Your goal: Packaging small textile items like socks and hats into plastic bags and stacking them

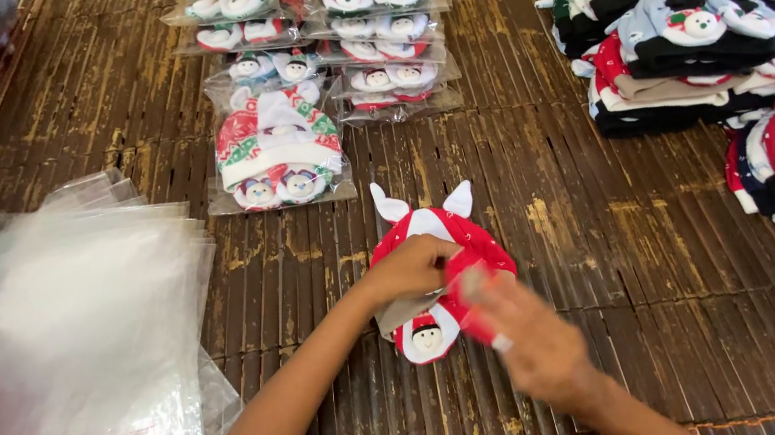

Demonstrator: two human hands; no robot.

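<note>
So the left hand (412, 267) is pressed down gripping a red-and-white knitted baby hat with white ears (431, 242), mid-mat on the brown slatted bamboo mat (560, 223). The right hand (525, 334) is blurry, can't tell its grip. Clear plastic bags (65, 364) are stacked left, bagged hats (278, 157) sit further back.

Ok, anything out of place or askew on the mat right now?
Nothing looks damaged or spilled. The clear bags are fanned loosely, and the unbagged hats sit in uneven heaps. The left hand presses the red hat; the right hand is blurred.
</note>
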